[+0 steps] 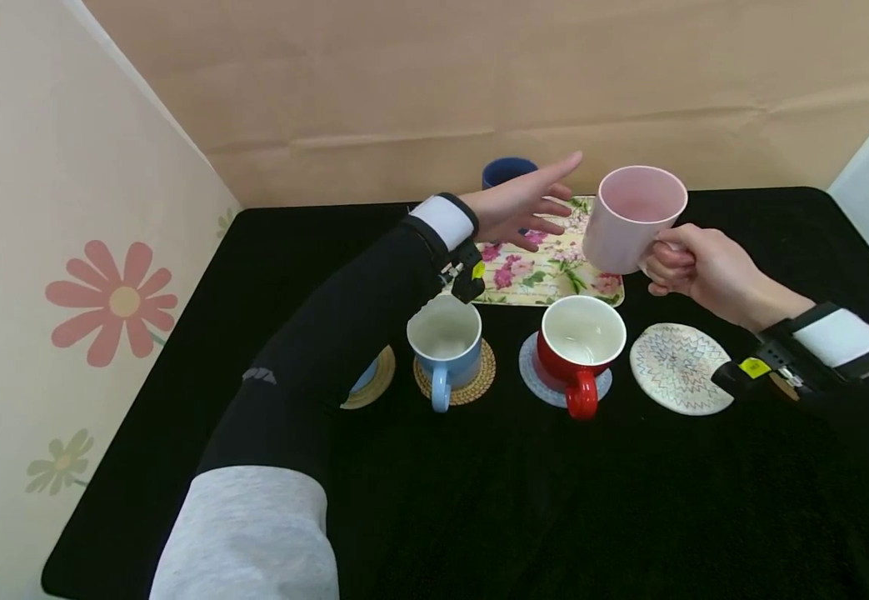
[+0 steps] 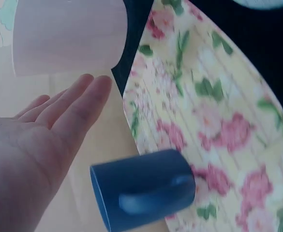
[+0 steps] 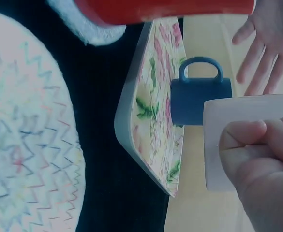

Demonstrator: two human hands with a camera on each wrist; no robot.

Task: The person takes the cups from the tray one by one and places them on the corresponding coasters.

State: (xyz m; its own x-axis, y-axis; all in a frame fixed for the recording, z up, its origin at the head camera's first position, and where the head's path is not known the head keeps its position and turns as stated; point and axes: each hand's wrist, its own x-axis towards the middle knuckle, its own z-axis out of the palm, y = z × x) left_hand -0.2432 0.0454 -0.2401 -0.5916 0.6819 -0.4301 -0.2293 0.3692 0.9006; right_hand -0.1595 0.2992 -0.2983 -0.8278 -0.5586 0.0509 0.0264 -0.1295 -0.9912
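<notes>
My right hand [image 1: 692, 271] grips a pink mug [image 1: 625, 217] by its handle, holding it up over the right part of a floral tray [image 1: 546, 279]. In the right wrist view the curled fingers [image 3: 250, 133] hide the handle. My left hand [image 1: 520, 204] reaches over the tray with fingers spread, apart from the pink mug in the head view. A dark blue mug [image 2: 141, 188] stands on the tray, partly hidden behind the left hand in the head view; its handle shows in both wrist views.
In front of the tray, a light blue mug [image 1: 445, 337] stands on a woven coaster [image 1: 482, 375] and a red mug [image 1: 576, 350] on a pale blue coaster [image 1: 535, 387]. A zigzag-patterned coaster [image 1: 681, 367] lies to the right. Another coaster [image 1: 377, 383] is partly under the left arm.
</notes>
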